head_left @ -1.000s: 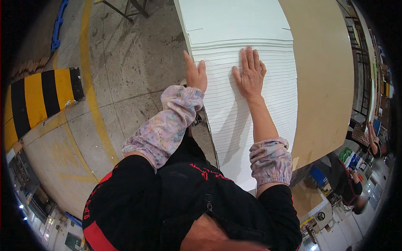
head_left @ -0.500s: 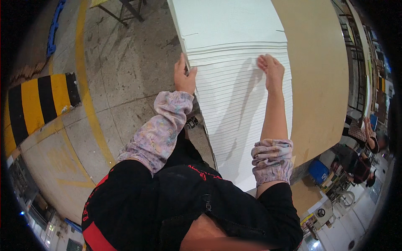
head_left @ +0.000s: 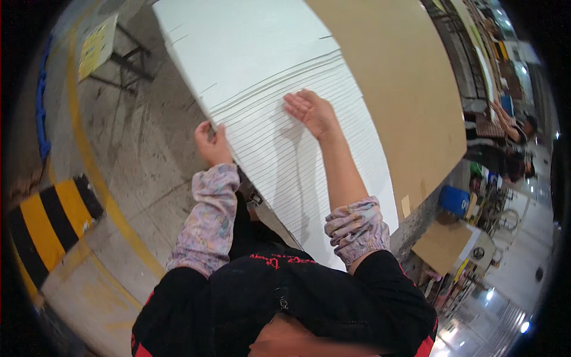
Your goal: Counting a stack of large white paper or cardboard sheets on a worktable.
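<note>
A long row of white cardboard sheets lies overlapped, their edges making many close parallel lines. Farther off, a broad plain white sheet surface with short slits continues the row. Beside the row's left edge is my left hand, thumb and fingers apart, the thumb at the sheet edges. Whether it touches them is hard to tell. Over the middle of the row is my right hand, fingers stretched out and nothing held. Its shadow falls on the sheets. Both forearms wear patterned sleeve covers.
A brown board surface runs along the right of the sheets. To the left are a small stand and a black-and-yellow striped block on the concrete floor. At right are a blue container, machinery and other people.
The whole view has turned, so the sheets now slant to the upper left. My right hand has moved from near their right edge toward the middle. My left hand stays by the left edge.
</note>
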The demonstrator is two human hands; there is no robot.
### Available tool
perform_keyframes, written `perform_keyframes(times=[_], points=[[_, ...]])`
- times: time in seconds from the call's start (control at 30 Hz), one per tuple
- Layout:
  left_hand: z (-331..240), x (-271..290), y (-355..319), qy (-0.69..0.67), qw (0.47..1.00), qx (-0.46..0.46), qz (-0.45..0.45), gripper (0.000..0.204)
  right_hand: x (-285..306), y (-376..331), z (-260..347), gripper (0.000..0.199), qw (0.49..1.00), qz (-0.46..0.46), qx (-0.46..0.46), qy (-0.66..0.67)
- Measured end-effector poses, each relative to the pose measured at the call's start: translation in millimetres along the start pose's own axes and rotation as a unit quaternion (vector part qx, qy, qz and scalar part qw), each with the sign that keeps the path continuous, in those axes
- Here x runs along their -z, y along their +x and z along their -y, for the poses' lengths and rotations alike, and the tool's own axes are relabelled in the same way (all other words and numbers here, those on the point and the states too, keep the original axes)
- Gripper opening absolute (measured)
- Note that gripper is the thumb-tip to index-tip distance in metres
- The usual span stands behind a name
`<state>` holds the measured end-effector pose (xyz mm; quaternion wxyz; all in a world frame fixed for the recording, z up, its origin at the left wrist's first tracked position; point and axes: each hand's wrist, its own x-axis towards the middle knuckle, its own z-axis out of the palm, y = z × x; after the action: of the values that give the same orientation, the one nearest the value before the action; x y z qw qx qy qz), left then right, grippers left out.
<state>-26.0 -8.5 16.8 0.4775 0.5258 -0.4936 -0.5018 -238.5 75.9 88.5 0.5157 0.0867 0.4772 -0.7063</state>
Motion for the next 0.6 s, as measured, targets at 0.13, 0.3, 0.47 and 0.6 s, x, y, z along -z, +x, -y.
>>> perform_keyframes(times=[0.13, 0.3, 0.47, 0.6], points=[[3.5, -1.9, -7.1, 0.090, 0.994, 0.016, 0.064, 0.037, 52.9, 15.5, -21.6, 0.019, 0.989, 0.125, 0.046, 0.059], [10.5, 19.7, -5.9, 0.024, 0.994, 0.034, 0.105, 0.037, 22.7, 6.7, -23.8, 0.023, 0.990, 0.040, -0.020, 0.136], [0.6, 4.9, -5.4, 0.024, 0.993, 0.060, 0.096, 0.032, 1.2, -11.0, -1.4, 0.027, 0.988, 0.038, -0.005, 0.153], [8.9, 5.0, 0.7, 0.028, 0.996, 0.037, 0.073, 0.025, 2.6, -8.1, 3.6, 0.026, 0.977, 0.025, -0.047, 0.207]])
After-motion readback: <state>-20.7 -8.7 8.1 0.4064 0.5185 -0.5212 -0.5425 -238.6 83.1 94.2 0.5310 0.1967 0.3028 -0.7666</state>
